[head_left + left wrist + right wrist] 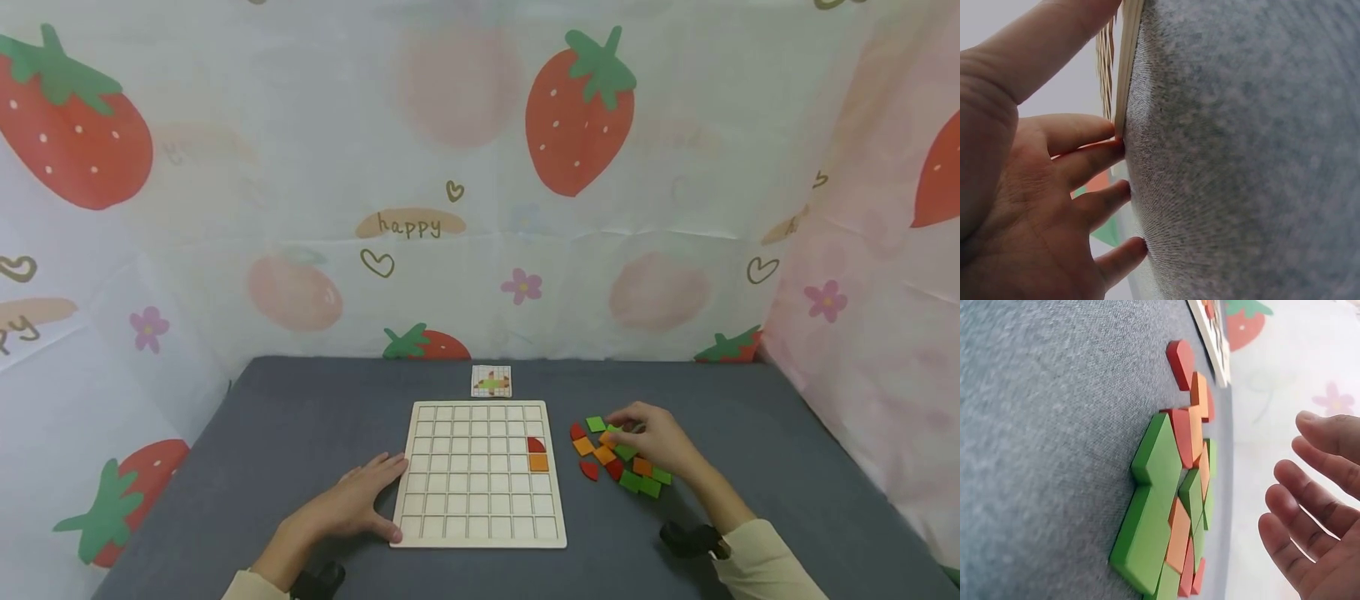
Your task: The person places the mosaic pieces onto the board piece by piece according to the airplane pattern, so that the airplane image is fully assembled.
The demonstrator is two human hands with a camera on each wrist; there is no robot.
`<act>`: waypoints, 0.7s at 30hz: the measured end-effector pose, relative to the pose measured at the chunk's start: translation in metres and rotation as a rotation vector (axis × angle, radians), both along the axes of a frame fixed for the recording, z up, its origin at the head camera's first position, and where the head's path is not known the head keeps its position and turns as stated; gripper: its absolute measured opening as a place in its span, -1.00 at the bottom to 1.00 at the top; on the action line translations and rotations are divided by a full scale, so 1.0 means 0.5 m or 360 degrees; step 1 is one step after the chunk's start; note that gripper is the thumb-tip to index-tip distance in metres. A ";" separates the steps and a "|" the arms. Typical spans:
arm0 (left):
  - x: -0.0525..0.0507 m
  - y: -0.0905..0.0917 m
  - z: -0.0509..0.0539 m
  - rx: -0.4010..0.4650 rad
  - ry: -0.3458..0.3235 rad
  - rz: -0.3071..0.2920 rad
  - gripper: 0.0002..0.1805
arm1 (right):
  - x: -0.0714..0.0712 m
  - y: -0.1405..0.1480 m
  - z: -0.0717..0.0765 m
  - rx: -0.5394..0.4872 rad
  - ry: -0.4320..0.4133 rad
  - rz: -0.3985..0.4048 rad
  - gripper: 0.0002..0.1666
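Note:
A pale wooden grid board (476, 483) lies on the table. My left hand (348, 497) rests at its left side, fingers spread and touching the edge, thumb at the near left corner. Set in the grid's right part are a red quarter-round piece (536, 445) and, just below it, an orange square (538, 462). To the right of the board is a loose cluster of green tiles (1157, 453), orange tiles (1178, 536) and red tiles (1180, 364). Over the cluster's far side hovers my right hand (656, 437), fingers loosely bent; nothing shows between them in the right wrist view.
A small card (491, 381) with a coloured grid picture lies just beyond the board. The table (322, 417) has a dark grey cloth. Behind and at both sides hangs a strawberry-print curtain (300, 125).

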State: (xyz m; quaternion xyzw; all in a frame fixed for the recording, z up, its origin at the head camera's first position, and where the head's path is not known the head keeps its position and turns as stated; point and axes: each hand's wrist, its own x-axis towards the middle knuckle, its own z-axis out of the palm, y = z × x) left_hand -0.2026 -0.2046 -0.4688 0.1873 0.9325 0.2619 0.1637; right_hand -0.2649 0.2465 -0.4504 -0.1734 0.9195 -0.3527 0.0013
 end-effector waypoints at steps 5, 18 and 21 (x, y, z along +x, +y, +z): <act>0.001 0.002 0.001 -0.0004 0.0000 0.0012 0.14 | 0.007 0.014 0.000 0.0014 0.0012 -0.0032 -0.70; -0.001 0.002 0.002 -0.0014 -0.0007 0.0012 0.15 | -0.003 0.045 0.004 0.0038 -0.0026 -0.0100 -0.69; -0.001 0.003 0.002 -0.0009 -0.0003 0.0012 0.15 | -0.006 0.052 0.008 0.0060 -0.0020 -0.0115 -0.67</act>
